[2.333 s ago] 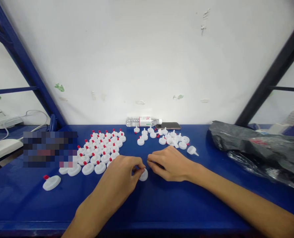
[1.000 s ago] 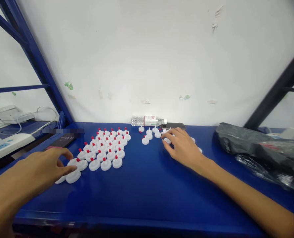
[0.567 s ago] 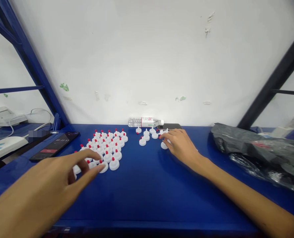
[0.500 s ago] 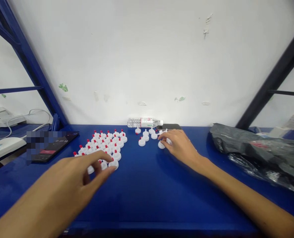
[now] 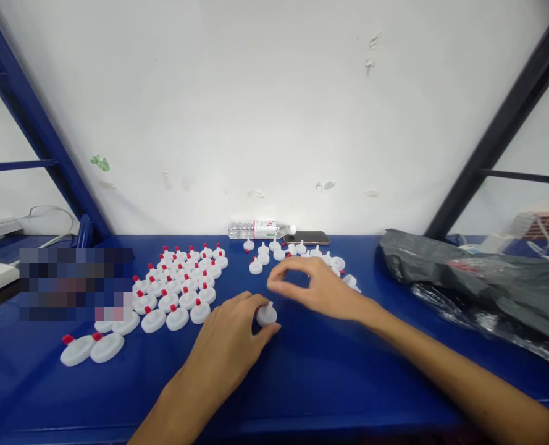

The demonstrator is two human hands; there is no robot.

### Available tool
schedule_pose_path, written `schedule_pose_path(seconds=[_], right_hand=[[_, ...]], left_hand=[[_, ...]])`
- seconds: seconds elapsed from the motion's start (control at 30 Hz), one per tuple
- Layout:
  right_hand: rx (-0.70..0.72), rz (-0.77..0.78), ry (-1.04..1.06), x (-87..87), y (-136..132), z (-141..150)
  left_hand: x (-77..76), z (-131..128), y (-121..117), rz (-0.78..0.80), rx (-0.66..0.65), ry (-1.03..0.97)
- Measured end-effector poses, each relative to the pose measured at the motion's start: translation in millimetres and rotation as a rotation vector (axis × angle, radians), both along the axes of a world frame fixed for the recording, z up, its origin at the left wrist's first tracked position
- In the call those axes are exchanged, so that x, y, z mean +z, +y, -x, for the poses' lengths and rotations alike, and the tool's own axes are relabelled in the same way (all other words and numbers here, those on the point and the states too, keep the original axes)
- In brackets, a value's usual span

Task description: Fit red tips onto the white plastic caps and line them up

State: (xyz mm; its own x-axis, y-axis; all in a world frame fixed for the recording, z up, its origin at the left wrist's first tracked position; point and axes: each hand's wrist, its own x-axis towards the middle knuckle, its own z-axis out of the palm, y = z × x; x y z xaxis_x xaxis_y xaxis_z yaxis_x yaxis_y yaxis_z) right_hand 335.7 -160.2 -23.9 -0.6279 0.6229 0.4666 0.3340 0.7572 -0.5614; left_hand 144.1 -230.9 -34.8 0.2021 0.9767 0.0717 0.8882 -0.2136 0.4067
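Note:
My left hand [image 5: 230, 343] rests on the blue table [image 5: 302, 383] with thumb and fingers closed on a white round cap [image 5: 267, 315] whose spout has no red tip. My right hand [image 5: 314, 287] hovers just behind and right of it, thumb and forefinger pinched together; whatever sits between them is too small to make out. Several white caps with red tips [image 5: 176, 284] stand in rows to the left. A loose bunch of white caps without tips [image 5: 297, 253] lies behind my right hand.
A clear water bottle [image 5: 255, 230] lies against the white wall beside a dark phone [image 5: 307, 238]. A black plastic bag [image 5: 478, 278] fills the right side. Two red-tipped caps [image 5: 91, 347] lie apart at the front left. Blue frame struts rise at both sides.
My left hand came from the red-tipped rows to the table's middle and now holds an untipped white cap. My right hand drew back from the loose caps toward it, fingers pinched.

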Motion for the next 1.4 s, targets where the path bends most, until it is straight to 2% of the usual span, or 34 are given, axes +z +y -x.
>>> schedule_pose_path(seconds=[0.1,0.2,0.33,0.53,1.03,1.17,1.27,1.4], right_hand=[[-0.268,-0.309,-0.194,-1.1,17.1,-15.9],[-0.392,-0.476,-0.450,-6.1,35.5,-32.7],[-0.412,-0.456,-0.633,-12.4,51.7,-46.4],[-0.419,-0.419,-0.678,-12.3,54.6,-49.5],[-0.415,-0.466,-0.665,-17.6,54.1,-46.8],[-0.370,-0.407,-0.455,-8.4,45.2,-39.1],[-0.268,-0.265,-0.236,-0.6,29.5,-25.6],[-0.112,-0.219,-0.104,-0.9,7.0,-4.4]], left_hand=[[0.1,2.1,0.9,0.012,0.016,0.014],[-2.6,2.7,1.1,0.031,0.021,0.038],[-6.1,3.1,1.2,0.034,0.027,0.059],[-7.1,3.2,1.4,0.015,0.019,0.067],[-5.8,2.1,0.2,0.025,0.033,0.091],[-6.7,2.3,0.4,0.032,0.033,0.102],[-8.6,3.4,0.9,0.031,0.032,0.107],[-10.5,4.8,0.9,0.023,0.022,0.119]])
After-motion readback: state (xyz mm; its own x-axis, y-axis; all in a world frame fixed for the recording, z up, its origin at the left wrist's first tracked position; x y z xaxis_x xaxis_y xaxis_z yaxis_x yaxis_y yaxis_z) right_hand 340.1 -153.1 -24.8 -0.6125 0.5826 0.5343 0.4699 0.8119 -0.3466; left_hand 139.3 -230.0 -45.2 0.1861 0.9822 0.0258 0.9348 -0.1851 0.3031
